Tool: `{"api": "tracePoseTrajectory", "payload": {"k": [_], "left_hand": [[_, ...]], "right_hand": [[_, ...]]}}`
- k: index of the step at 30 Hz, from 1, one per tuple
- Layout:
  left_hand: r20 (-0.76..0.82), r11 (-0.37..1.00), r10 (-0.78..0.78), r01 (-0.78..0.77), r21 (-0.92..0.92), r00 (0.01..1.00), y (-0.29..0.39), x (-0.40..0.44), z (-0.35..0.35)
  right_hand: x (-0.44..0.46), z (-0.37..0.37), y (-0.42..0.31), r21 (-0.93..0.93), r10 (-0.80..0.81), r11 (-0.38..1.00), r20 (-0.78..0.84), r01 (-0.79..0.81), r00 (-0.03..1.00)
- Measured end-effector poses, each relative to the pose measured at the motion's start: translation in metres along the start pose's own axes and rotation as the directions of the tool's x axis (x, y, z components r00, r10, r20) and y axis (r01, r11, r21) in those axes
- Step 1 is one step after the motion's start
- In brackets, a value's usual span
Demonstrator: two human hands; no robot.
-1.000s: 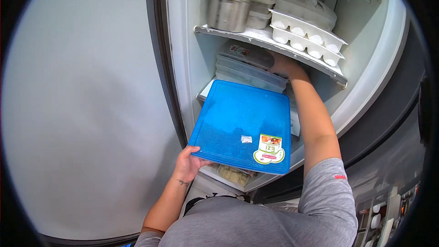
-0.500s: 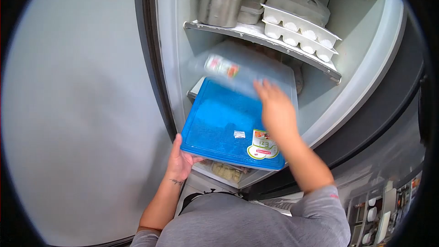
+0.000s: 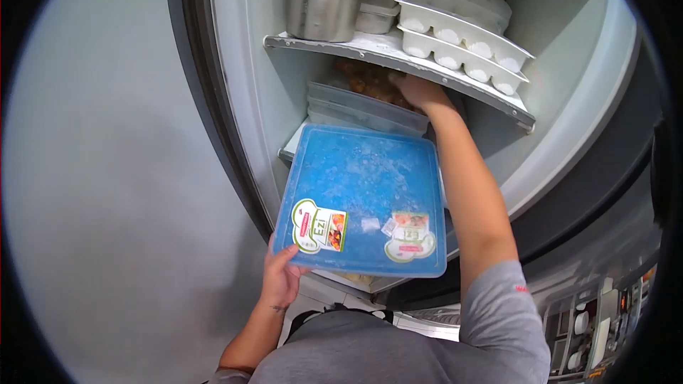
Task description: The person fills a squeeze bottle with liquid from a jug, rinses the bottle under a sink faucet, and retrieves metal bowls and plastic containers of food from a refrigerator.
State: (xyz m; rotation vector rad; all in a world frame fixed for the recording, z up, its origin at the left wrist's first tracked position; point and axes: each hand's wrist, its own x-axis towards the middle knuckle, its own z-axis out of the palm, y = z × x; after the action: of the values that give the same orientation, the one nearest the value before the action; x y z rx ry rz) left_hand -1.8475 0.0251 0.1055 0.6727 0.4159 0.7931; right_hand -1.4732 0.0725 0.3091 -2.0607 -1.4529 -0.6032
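Note:
My left hand (image 3: 284, 270) grips the lower left corner of the lids, thumb on top. A translucent lid (image 3: 356, 171) with an "Ezi" label (image 3: 320, 226) lies over the blue lid, whose colour and label show through. My right hand (image 3: 421, 94) reaches under the upper shelf, into an uncovered clear container (image 3: 366, 108) with brownish food (image 3: 366, 80) inside. Its fingertips are partly hidden at the food, so whether they hold anything cannot be made out. The container stands on the lower shelf behind the lids.
On the upper shelf (image 3: 384, 46) stand steel pots (image 3: 324, 11), small stacked tubs (image 3: 377, 18) and white egg trays (image 3: 462, 46) with a bagged item above. The freezer door (image 3: 107, 171) is at the left. At the right is an open rack (image 3: 597, 327) of items.
The translucent lid has come off the container and now lies over the blue lid. My right hand has gone back under the upper shelf, and brown food is now visible there.

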Motion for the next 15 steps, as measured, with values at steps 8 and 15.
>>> {"api": "tracePoseTrajectory", "payload": {"k": [8, 15], "left_hand": [[-0.108, 0.997, 0.009, -0.017, -0.078, 0.994, -0.008, 0.004, -0.003], [-0.17, 0.996, -0.038, 0.023, -0.092, 0.985, -0.001, 0.003, 0.005]], "right_hand": [[0.101, 0.105, 0.151, -0.498, 0.242, 0.857, 0.162, -0.132, 0.957], [0.12, 0.103, 0.134, -0.437, 0.204, 0.896, 0.235, -0.085, 0.95]]}}
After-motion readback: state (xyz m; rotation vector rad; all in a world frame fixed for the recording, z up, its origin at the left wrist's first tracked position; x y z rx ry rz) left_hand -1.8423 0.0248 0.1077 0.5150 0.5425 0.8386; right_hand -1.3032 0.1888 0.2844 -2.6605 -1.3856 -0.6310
